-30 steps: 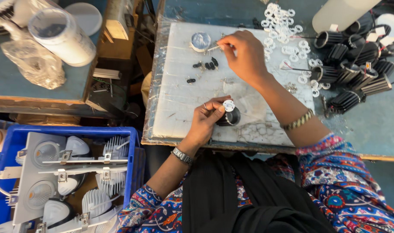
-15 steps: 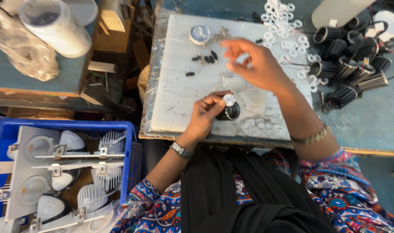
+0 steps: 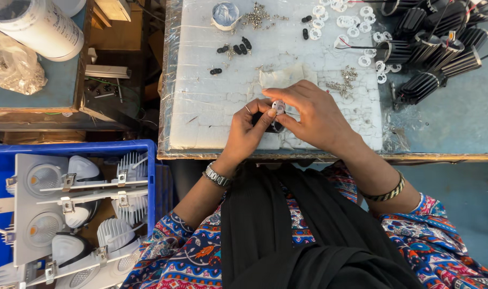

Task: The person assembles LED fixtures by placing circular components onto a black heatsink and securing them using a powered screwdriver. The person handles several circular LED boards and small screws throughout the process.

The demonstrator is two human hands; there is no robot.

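Observation:
Both hands meet over the near edge of a white foam board (image 3: 212,107). My left hand (image 3: 249,131) grips a small black round part (image 3: 265,124) from the left. My right hand (image 3: 313,112) pinches a small white ring piece (image 3: 278,105) on top of that black part. Small black bits (image 3: 238,49), a pile of screws (image 3: 257,15), another screw cluster (image 3: 344,80) and white plastic rings (image 3: 356,24) lie farther back on the board. A metal watch sits on my left wrist, a bangle on my right.
Black finned heat sinks (image 3: 431,43) with wires lie at the far right on the blue-grey table (image 3: 452,112). A blue crate (image 3: 19,155) of white lamp fixtures stands at lower left. A white canister (image 3: 38,24) and a plastic bag (image 3: 11,64) sit at upper left.
My right hand came back from the far side of the board to the black part held in my left hand, carrying a small white piece. The view shifted closer.

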